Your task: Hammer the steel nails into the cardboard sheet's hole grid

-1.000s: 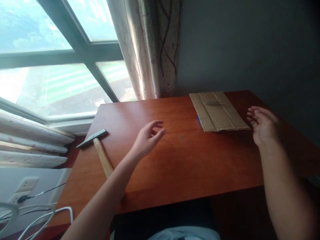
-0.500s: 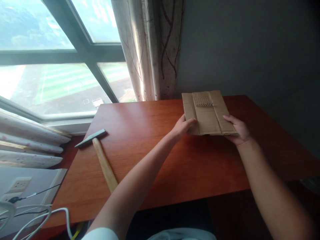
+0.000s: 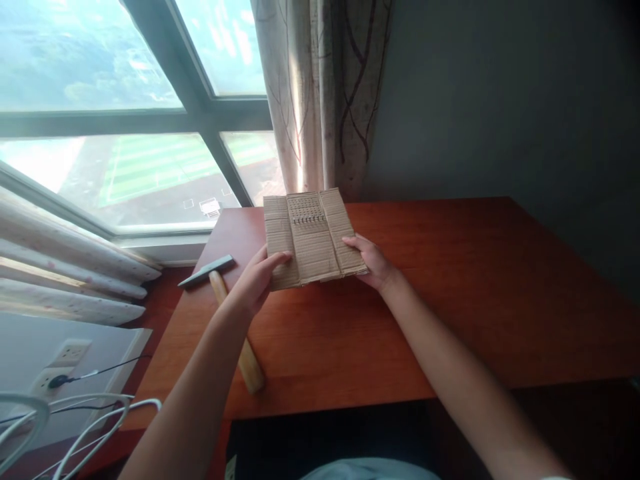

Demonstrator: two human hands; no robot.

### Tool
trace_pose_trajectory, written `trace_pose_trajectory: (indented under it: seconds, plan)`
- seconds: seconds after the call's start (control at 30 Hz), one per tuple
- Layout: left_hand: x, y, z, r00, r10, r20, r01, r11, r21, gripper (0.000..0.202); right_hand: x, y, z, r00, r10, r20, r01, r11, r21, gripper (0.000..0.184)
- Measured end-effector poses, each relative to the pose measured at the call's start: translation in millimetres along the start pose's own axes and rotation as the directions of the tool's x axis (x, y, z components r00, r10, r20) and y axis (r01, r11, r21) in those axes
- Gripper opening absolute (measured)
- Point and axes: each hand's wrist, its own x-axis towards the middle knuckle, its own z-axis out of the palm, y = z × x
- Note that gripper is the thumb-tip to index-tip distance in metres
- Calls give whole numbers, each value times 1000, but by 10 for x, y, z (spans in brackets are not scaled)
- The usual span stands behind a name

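Observation:
A folded piece of brown cardboard [image 3: 311, 237], with a patch of small nails or pins near its far end, is held just above the red-brown wooden table [image 3: 450, 293]. My left hand [image 3: 257, 280] grips its near left corner, thumb on top. At the near right corner my right hand [image 3: 374, 262] holds it the same way. A hammer [image 3: 220, 293] with a dark steel head and a pale wooden handle lies on the table just left of my left hand, partly hidden by my forearm.
A large window [image 3: 125, 133] and a patterned curtain [image 3: 325, 93] stand behind the table; a dark wall is at the right. At lower left are a wall socket [image 3: 70, 353] with a plug and white cables [image 3: 85, 420].
Both hands came in from apart, took hold of the cardboard at the table's far right, and carried it left towards the middle, near the hammer.

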Motion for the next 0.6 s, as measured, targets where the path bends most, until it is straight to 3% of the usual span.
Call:
trace_pose_trajectory:
  seconds: [0.13,0.3,0.43,0.53,0.6]
  plan:
    - [-34,-74,-195,999,-9,-46,8,1000,-25,46,198,77,105,995,66,79,-63,997,-33,23]
    - [-36,-124,-191,995,11,-97,-15,999,-43,45,411,85,139,984,127,124,-104,978,-178,29]
    - [-50,-116,-210,998,10,-65,-10,1000,0,48,549,-6,123,982,107,153,-43,927,-372,40]
    - [-35,-102,-363,994,22,-108,-11,994,105,55,607,-121,112,996,-87,16,80,794,-603,43]
    - [-3,-77,-505,960,139,-244,-74,964,255,58,584,-183,156,940,-340,-12,203,586,-784,39]
